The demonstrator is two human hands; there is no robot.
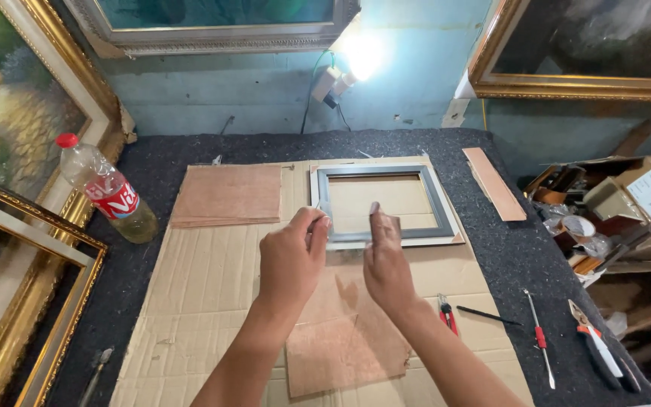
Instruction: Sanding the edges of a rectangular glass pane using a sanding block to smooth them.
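My left hand point(291, 256) and my right hand point(386, 260) are raised side by side, each pinching an edge of a small clear glass pane point(349, 226) held between them. The pane hovers over the near edge of a grey picture frame point(440, 203) that lies flat on a sheet of cardboard point(205, 279). A thin brown backing board point(348, 335) lies on the cardboard under my wrists. A second brown board point(227, 194) rests to the left of the frame.
A plastic bottle point(111, 192) with a red cap lies at the left, next to gold frames point(32, 301). A wood strip point(495, 183), red-handled pliers point(447, 313), a screwdriver point(540, 339) and cutters point(600, 350) lie at the right. A cluttered box point(619, 203) stands beyond the table's right edge.
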